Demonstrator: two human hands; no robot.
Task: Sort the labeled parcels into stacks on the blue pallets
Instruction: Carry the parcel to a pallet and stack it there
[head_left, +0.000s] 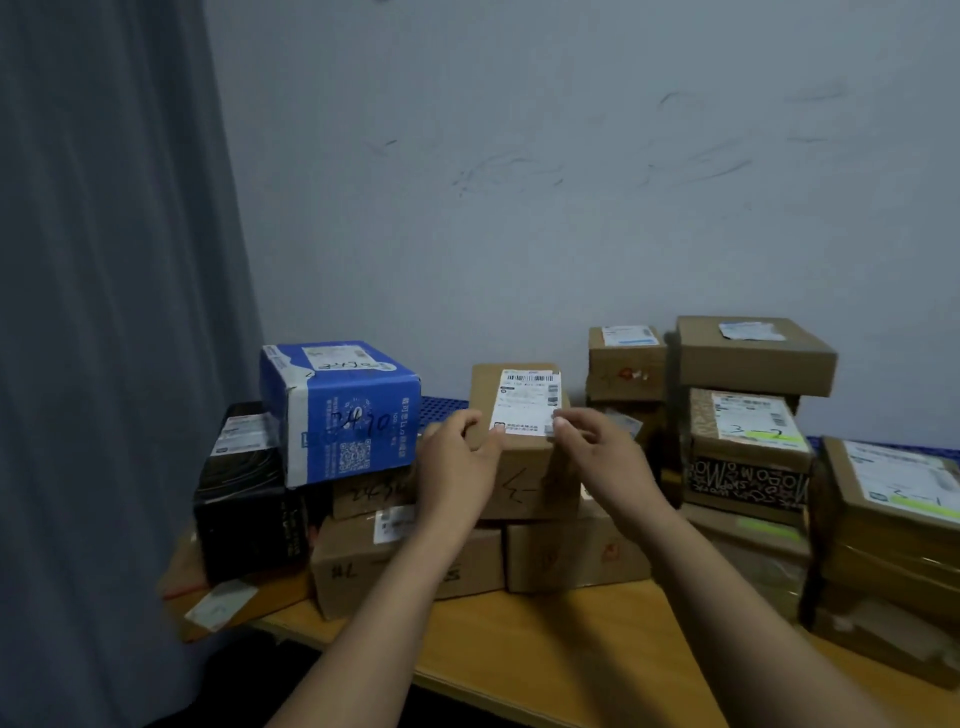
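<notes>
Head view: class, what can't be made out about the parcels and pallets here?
All in the head view.
- Blue pallet: only a strip shows; stacked parcels hide the rest.
- Label on the brown parcel: print too small, blurred.
- Its front handwriting: partly behind the left hand and right hand.
- Rightmost parcel: cut by the frame edge.

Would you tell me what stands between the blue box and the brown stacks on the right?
The labeled brown parcel, held by the left hand and the right hand, as the head view shows.
</notes>
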